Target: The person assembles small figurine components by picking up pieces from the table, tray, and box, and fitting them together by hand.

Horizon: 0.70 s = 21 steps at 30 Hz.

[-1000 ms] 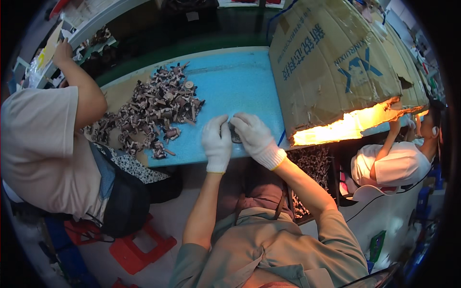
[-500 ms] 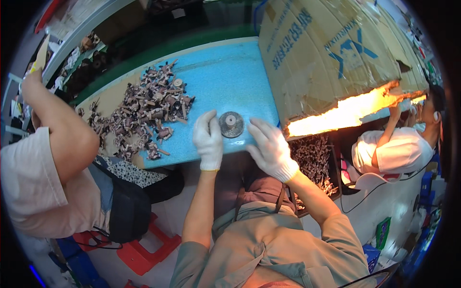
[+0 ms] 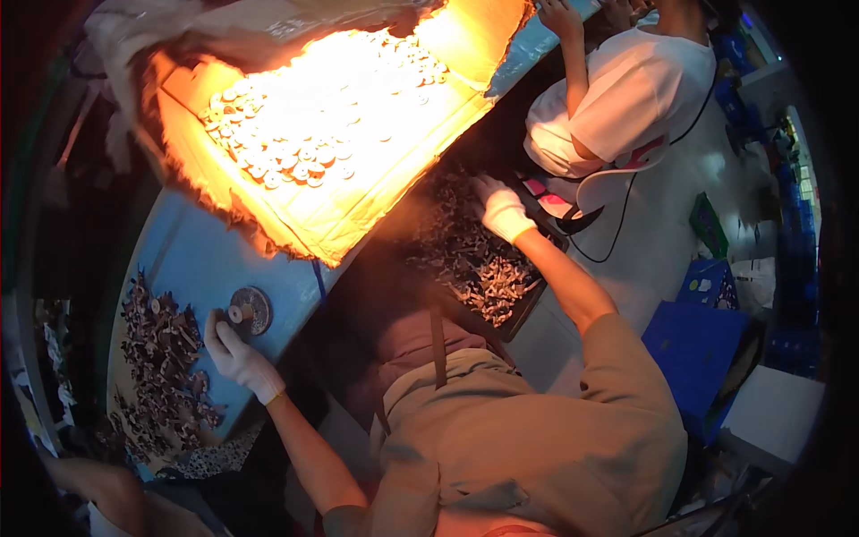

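Observation:
My left hand (image 3: 237, 358), in a white glove, is on the blue table beside a round grey disc (image 3: 258, 304). A small pale spool-shaped piece (image 3: 235, 314) stands on the disc, close to my fingertips. The fingers look apart and hold nothing I can see. My right hand (image 3: 501, 211), also gloved, reaches over a dark bin (image 3: 553, 243) of small brown parts (image 3: 497, 282). Its fingers are stretched out among the parts in shadow, and nothing shows in them.
A brightly lit cardboard box (image 3: 358, 219) holding many small round pieces overhangs the table (image 3: 192, 246). Left of the disc lies a heap of small brown parts (image 3: 165, 358). A co-worker (image 3: 626, 98) sits beyond the bin; another person's arm (image 3: 98, 483) shows lower left. Blue boxes (image 3: 693, 358) stand right.
The view has swung right, bringing the box's inside and the bin into sight. My right hand has gone from beside the disc to the bin. My left hand has stayed near the disc.

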Tool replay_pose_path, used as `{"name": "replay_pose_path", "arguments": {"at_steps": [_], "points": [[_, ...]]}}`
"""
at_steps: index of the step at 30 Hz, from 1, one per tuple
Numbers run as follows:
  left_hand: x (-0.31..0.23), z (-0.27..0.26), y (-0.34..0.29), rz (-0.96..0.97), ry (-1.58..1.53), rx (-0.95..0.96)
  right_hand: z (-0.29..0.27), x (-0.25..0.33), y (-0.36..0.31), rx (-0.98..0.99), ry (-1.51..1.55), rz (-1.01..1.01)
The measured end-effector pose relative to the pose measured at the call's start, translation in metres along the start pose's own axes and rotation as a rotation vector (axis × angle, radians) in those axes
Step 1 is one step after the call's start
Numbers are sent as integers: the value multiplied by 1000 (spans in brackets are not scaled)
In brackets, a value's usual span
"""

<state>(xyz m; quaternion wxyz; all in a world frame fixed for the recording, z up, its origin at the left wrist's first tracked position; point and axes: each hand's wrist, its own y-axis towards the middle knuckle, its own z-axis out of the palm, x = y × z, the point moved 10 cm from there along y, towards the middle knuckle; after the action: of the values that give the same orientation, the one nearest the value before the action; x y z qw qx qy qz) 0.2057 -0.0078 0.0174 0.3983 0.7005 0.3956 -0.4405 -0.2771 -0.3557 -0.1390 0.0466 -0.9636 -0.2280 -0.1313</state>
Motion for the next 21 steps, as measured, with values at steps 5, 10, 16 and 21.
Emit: {"name": "replay_pose_path", "arguments": {"at_steps": [5,10,16,21], "points": [[-8,4,-6,34,84,22,39,14,37,244,-286,54],[-17,2,-8,-10,156,18,50,-4,5,257,-237,148],[-25,3,-10,17,149,33,57,7,-32,260,-340,-6],[-15,0,-4,44,52,8,53,15,-42,179,-281,-37]]}}
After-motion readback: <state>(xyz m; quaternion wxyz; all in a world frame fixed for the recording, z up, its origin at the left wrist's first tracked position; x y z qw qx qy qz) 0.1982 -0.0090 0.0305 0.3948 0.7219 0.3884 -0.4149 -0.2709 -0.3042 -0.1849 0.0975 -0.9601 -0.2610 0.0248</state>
